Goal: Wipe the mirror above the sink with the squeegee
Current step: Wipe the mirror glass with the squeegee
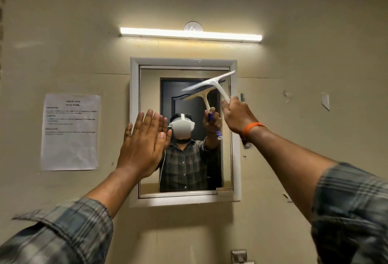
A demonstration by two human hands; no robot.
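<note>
A small mirror (186, 179) in a white frame (236, 159) hangs on the beige wall. My right hand (236, 116) grips the handle of a white squeegee (212, 84). The squeegee's blade lies tilted across the mirror's upper right corner, its right end higher. My left hand (142, 146) is flat, fingers together, palm pressed on the mirror's left frame edge and glass. The mirror reflects a person in a checked shirt with a headset and both hands.
A lit tube lamp (191, 34) runs above the mirror. A printed paper sheet (70, 131) is taped to the wall at the left. A metal fitting (239, 256) shows at the bottom edge. Tape scraps (325, 101) stick to the wall at the right.
</note>
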